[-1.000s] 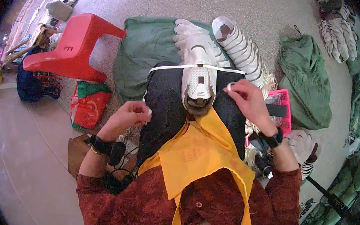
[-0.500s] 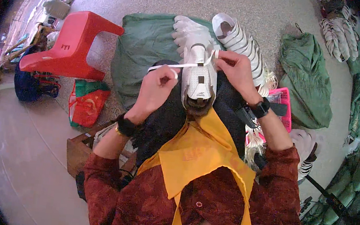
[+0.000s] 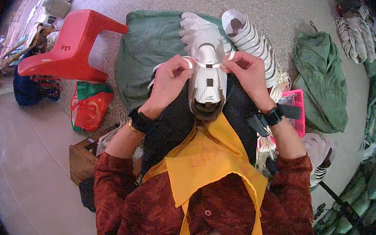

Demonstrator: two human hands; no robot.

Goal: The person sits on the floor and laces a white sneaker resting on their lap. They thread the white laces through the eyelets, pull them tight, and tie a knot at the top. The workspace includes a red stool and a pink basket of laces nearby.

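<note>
A white shoe upper [image 3: 208, 82] with a perforated front lies across my lap, its toe end toward me. A white shoelace [image 3: 207, 65] runs across it from side to side. Pinched in my left hand [image 3: 172, 77] is one end of the lace, just left of the upper. My right hand [image 3: 245, 73] grips the other end at the upper's right side, fingers and thumb together. Beyond the upper, a fanned row of more white uppers [image 3: 196, 30] rests on a green sack [image 3: 145, 45].
A second row of white uppers [image 3: 260, 49] curves along the right. Further right are a pink basket [image 3: 298, 108] and another green sack [image 3: 320, 80]. On the left stand a red plastic chair [image 3: 75, 45], a red and green bag [image 3: 90, 107] and a wooden box [image 3: 79, 161].
My left hand has moved in and up toward the upper. My right hand has shifted slightly, and the lace stretch between the hands is shorter.
</note>
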